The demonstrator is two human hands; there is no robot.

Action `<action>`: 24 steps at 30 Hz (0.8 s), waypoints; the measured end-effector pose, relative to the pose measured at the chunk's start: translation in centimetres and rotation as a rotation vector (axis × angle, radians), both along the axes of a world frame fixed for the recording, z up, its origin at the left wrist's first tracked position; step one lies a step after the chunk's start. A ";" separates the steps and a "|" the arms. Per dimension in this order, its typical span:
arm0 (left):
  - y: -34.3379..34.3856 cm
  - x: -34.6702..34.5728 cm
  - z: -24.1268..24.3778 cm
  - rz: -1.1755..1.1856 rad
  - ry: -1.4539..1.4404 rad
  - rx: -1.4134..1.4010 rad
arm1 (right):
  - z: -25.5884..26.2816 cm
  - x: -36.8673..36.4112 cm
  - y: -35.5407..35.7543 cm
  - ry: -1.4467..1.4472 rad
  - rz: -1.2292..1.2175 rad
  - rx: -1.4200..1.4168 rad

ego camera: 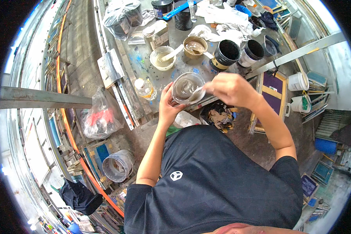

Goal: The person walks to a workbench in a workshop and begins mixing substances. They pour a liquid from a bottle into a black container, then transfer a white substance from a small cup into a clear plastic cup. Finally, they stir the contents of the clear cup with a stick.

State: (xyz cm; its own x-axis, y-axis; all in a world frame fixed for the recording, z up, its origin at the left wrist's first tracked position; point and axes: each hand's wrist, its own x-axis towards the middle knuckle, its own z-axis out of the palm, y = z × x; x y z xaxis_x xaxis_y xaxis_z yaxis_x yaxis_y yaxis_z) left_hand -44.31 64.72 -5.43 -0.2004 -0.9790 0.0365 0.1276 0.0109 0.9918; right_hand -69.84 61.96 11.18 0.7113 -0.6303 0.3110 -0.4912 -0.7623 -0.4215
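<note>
My left hand (170, 103) is wrapped around the side of a clear plastic tub (178, 98) at the near edge of the stained worktable (131, 58). Inside the tub is a greyish translucent paste (185, 85). My right hand (229, 89), slightly blurred, grips a spatula or spoon (196, 94) whose end dips into the paste. Beyond the tub stand a white tub of pale paste (159, 65) with a white spatula (173, 53) in it, and a brown-stained tub (195, 46) holding a beige mix. A clear bottle with a white cap (145, 89) is left of my left hand.
Black ink pots (226, 54) stand at the right, a metal solvent can (156, 35) behind the white tub. White rags (225, 17) heap at the back. Below the table edge is a waste bin (220, 117); framed screens (270, 96) lean at the right. A metal beam (295, 55) crosses the right side.
</note>
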 end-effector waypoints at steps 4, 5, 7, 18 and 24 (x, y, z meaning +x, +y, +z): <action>0.1 -0.8 0.6 -0.071 0.031 0.022 | -1.4 0.9 -0.8 -0.046 -0.116 -0.122; 0.1 -1.1 0.9 -0.089 0.024 0.024 | -1.8 1.6 -0.2 -0.087 -0.065 -0.101; -0.2 -0.7 1.0 -0.092 -0.015 0.021 | -1.3 1.9 1.0 -0.050 0.063 0.074; -0.7 0.4 2.8 -0.166 0.032 0.112 | 0.2 -0.3 -1.1 0.066 -0.041 -0.080; 0.0 -1.6 -0.1 -0.089 0.094 0.101 | -0.4 0.7 1.0 -0.128 -0.174 0.271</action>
State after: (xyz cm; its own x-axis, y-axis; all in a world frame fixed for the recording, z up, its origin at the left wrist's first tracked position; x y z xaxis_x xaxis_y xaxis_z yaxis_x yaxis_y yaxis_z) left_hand -45.88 64.72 -5.50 -0.2873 -0.9571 -0.0385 0.2155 -0.1038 0.9710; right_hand -69.11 62.93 10.78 0.5516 -0.8109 0.1952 -0.5341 -0.5232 -0.6641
